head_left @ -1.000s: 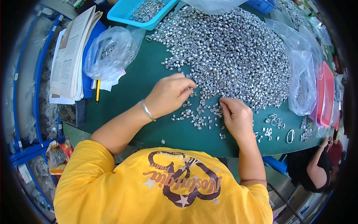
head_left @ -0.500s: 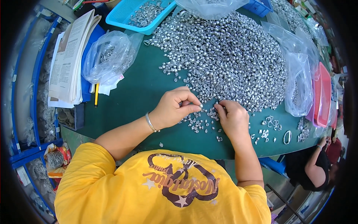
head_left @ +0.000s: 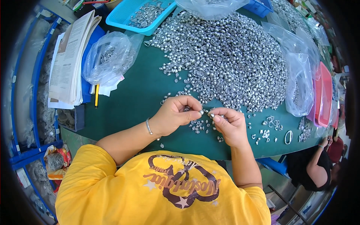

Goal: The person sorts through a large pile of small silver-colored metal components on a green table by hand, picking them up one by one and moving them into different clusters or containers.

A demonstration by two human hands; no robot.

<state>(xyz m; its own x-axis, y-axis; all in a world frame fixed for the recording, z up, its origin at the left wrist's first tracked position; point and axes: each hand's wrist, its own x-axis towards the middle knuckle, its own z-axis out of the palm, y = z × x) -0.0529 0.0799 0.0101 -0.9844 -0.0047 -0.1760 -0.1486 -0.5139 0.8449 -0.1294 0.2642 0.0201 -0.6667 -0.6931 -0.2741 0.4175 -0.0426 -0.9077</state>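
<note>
Between the thumb and forefinger of my left hand (head_left: 173, 117) is a small shiny silver metal piece (head_left: 201, 112). My right hand (head_left: 233, 127) pinches another small silver metal piece (head_left: 212, 115), held just right of the first with a narrow gap between. Both hands are at the near edge of a big heap of hollow, cap-like silver pieces (head_left: 232, 63) on a green table (head_left: 131, 99). A few loose pieces (head_left: 198, 126) lie under and between my hands. The curled fingers of my left hand are partly hidden.
Right of my hands lie small groups of rings and silver parts (head_left: 273, 123) and a larger ring (head_left: 288, 137). A turquoise basket (head_left: 150, 29), plastic bags (head_left: 110, 56), papers (head_left: 69, 63) and a red tray (head_left: 324, 95) border the heap. Another person (head_left: 317, 170) sits at the right.
My right hand has moved left and turned toward my left hand, and a silver piece now shows in its fingertips. My left hand has come slightly nearer me, still pinching its piece.
</note>
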